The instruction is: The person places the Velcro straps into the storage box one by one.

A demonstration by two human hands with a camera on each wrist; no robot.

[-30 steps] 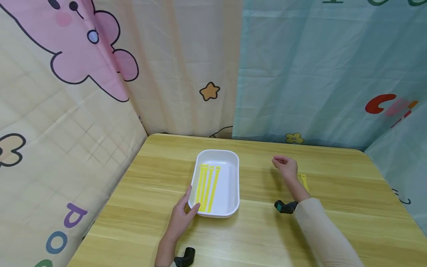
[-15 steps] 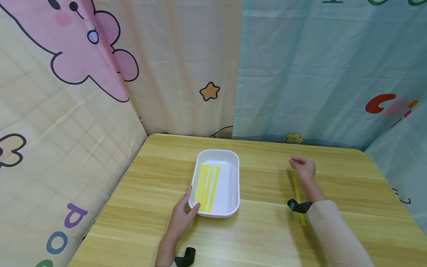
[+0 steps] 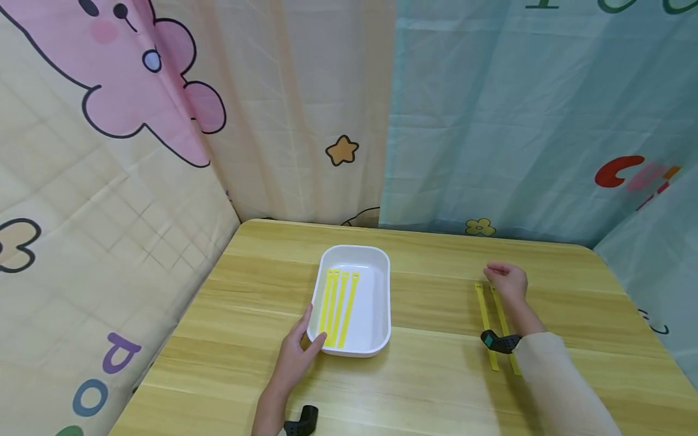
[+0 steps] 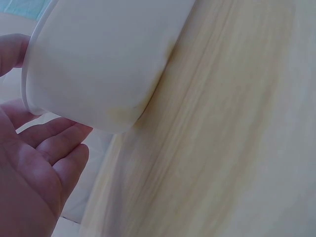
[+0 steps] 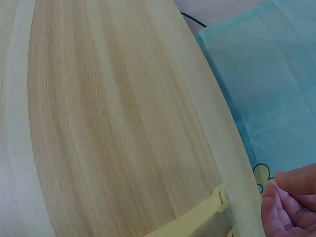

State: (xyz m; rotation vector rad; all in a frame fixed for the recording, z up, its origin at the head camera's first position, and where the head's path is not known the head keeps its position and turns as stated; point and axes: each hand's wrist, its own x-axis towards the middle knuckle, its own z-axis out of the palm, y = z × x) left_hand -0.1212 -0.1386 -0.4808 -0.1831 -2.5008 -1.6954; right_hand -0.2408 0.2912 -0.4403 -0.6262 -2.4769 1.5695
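The left hand (image 3: 294, 357) holds the near left corner of the white tray (image 3: 376, 309), its thumb at the near rim and its index finger along the outside of the left wall. In the left wrist view the other fingers lie bent below the rim, beside the outer wall. Four yellow strips (image 3: 349, 310) lie in the tray, side by side along its left half, wider ends away from the person; their near ends come close to the left thumb, and I cannot tell whether any of them touches it.

Well apart from the tray, the right hand (image 3: 508, 280) is raised over the right part of the surface (image 3: 425, 303). Its fingers are bent in and the thumb tip meets the index fingertip, with nothing visible between them. Two more yellow strips lie flat and apart on the surface there: the left strip (image 3: 483, 306) is just left of the hand, and the right strip (image 3: 501, 315) has its far end just below the fingers. Both run back toward the person, partly hidden by the right forearm and the black wrist camera (image 3: 498, 343). In the right wrist view, one strip's slotted end lies near the fingertips, clear of them.
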